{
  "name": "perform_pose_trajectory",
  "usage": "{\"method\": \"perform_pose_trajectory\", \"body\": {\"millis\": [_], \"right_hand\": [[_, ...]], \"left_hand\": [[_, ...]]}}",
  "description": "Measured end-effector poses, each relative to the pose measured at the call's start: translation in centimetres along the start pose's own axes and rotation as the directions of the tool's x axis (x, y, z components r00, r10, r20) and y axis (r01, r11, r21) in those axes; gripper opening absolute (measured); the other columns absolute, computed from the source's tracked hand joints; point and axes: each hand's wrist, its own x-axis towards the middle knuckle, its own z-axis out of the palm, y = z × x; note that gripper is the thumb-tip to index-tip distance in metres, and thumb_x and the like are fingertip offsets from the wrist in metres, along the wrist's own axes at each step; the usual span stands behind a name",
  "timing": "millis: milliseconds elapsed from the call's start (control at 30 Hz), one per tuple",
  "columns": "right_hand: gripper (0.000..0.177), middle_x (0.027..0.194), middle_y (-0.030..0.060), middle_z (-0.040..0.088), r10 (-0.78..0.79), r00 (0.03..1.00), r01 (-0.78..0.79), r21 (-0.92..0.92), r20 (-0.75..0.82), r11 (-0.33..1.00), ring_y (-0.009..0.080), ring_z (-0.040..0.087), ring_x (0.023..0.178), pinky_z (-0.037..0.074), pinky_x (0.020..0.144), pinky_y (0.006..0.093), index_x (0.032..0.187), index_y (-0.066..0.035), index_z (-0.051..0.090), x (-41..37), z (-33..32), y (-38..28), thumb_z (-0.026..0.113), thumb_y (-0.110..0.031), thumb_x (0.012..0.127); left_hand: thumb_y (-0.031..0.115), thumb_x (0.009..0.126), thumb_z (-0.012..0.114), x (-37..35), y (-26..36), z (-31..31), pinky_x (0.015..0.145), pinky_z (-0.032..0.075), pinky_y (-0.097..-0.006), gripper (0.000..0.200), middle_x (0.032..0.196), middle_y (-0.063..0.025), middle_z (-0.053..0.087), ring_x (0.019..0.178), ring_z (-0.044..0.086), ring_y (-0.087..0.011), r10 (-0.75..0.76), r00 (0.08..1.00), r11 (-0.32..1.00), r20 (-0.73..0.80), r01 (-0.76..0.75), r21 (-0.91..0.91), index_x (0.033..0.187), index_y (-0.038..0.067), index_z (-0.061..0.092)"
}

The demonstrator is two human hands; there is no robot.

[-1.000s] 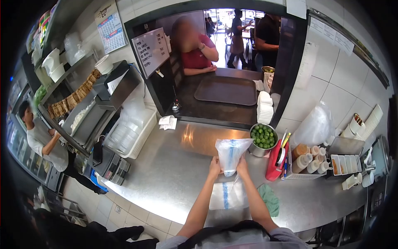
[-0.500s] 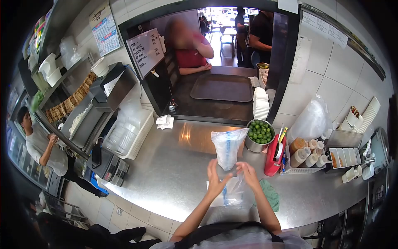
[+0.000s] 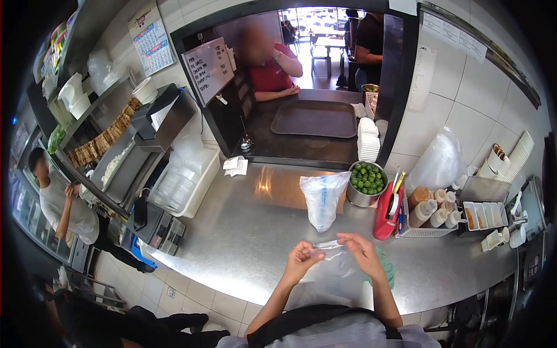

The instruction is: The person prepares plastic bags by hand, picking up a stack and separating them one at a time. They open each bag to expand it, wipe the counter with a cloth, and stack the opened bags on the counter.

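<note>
A clear plastic bag (image 3: 333, 269) is stretched between my hands above the steel counter. My left hand (image 3: 304, 259) pinches one side of its top edge with the fingers closed. On the other side my right hand (image 3: 361, 254) grips the same edge between thumb and fingers. Just beyond them a filled, whitish plastic bag with blue print (image 3: 324, 203) stands on the counter. A green cloth (image 3: 385, 268) lies partly behind my right wrist.
A metal pot of green limes (image 3: 366, 181), a red tape dispenser (image 3: 387, 211) and a basket of sauce bottles (image 3: 429, 214) line the right. Beyond, a brown tray (image 3: 314, 119) lies on the pass-through ledge, where a person leans. At left is a white basket of plastic containers (image 3: 188, 185).
My hands were apart and open over the bag lying on the counter. Now both have closed on its edge and lifted it. The view has shifted slightly.
</note>
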Motion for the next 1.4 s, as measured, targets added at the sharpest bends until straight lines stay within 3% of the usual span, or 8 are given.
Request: {"method": "perform_pose_trajectory", "body": {"millis": [333,567,933,1033,1133,1267,1300,1400], "right_hand": [[0.006,0.071,0.0020,0.057,-0.002,1.000,0.002,-0.032,-0.021,1.000,0.0070,0.052,0.065,0.041,0.061,0.0206,0.076,0.000,0.061,-1.6,-0.2,0.6,0.064,-0.006,0.077],[0.006,0.066,-0.0019,0.052,0.027,0.999,-0.030,-0.081,-0.034,0.996,0.0041,0.043,0.058,0.036,0.055,0.0186,0.081,-0.001,0.061,-1.4,0.0,0.4,0.063,-0.005,0.078],[0.011,0.069,-0.0024,0.053,0.194,0.837,-0.326,0.181,0.512,0.928,0.0037,0.044,0.064,0.036,0.059,0.0185,0.088,-0.001,0.063,-2.3,-1.1,0.9,0.061,-0.008,0.080],[0.017,0.071,0.0015,0.056,0.119,0.815,-0.202,0.085,0.568,0.976,0.0070,0.048,0.069,0.038,0.066,0.0218,0.074,-0.001,0.064,-1.6,-2.1,1.9,0.058,-0.014,0.083],[0.026,0.069,0.0038,0.054,-0.113,0.944,-0.018,0.388,0.311,0.921,0.0099,0.049,0.071,0.039,0.067,0.0236,0.065,-0.002,0.061,-1.1,-1.1,1.2,0.056,-0.019,0.084],[0.028,0.064,0.0039,0.053,0.062,0.956,-0.262,0.734,0.288,0.627,0.0117,0.049,0.057,0.039,0.054,0.0226,0.071,0.002,0.060,-2.5,-0.2,1.8,0.055,-0.022,0.086],[0.029,0.064,0.0044,0.054,0.040,0.918,-0.333,0.714,0.394,0.616,0.0118,0.048,0.054,0.039,0.051,0.0226,0.072,0.003,0.059,-2.5,-0.4,2.7,0.055,-0.022,0.086],[0.029,0.062,0.0060,0.056,-0.026,0.767,-0.452,0.569,0.641,0.686,0.0122,0.048,0.046,0.037,0.042,0.0228,0.074,0.005,0.059,-1.6,-0.7,4.2,0.055,-0.021,0.086]], "left_hand": [[0.004,0.077,0.064,-0.4,1.5,0.0,0.079,0.045,-0.0247,0.038,0.097,-0.0056,0.062,0.085,0.058,-0.0115,-0.052,0.969,0.997,0.243,0.038,0.062,0.114,0.002,0.053],[0.008,0.079,0.063,-0.3,1.7,0.7,0.075,0.044,-0.0240,0.008,0.082,-0.0045,0.064,0.080,0.057,-0.0101,0.059,0.998,0.962,-0.010,-0.054,0.269,0.083,0.001,0.065],[0.015,0.085,0.056,-1.0,1.1,1.2,0.064,0.043,-0.0244,0.019,0.068,-0.0028,0.057,0.067,0.053,-0.0095,0.200,0.975,0.859,0.095,-0.222,0.461,0.070,0.003,0.057],[0.014,0.086,0.054,-1.9,1.0,1.7,0.060,0.042,-0.0255,0.018,0.066,-0.0043,0.056,0.063,0.053,-0.0118,0.109,0.986,0.958,0.127,-0.070,-0.278,0.072,0.003,0.055],[0.023,0.086,0.053,-2.2,1.2,0.9,0.054,0.043,-0.0281,0.029,0.057,-0.0025,0.049,0.056,0.051,-0.0113,-0.053,0.895,0.844,0.442,0.277,-0.459,0.062,0.007,0.047],[0.017,0.088,0.051,-0.8,1.8,0.8,0.053,0.039,-0.0254,0.021,0.063,-0.0049,0.054,0.056,0.047,-0.0099,-0.208,0.663,0.978,0.719,0.121,0.172,0.072,0.005,0.056],[0.021,0.089,0.050,-0.4,2.9,0.7,0.053,0.038,-0.0253,0.026,0.061,-0.0048,0.053,0.056,0.046,-0.0095,-0.178,0.603,0.980,0.778,0.034,0.197,0.071,0.004,0.058],[0.026,0.088,0.051,0.5,3.4,1.4,0.055,0.040,-0.0255,0.031,0.061,-0.0061,0.054,0.058,0.050,-0.0099,0.357,0.766,0.895,0.534,-0.118,-0.430,0.071,0.002,0.061]]}}
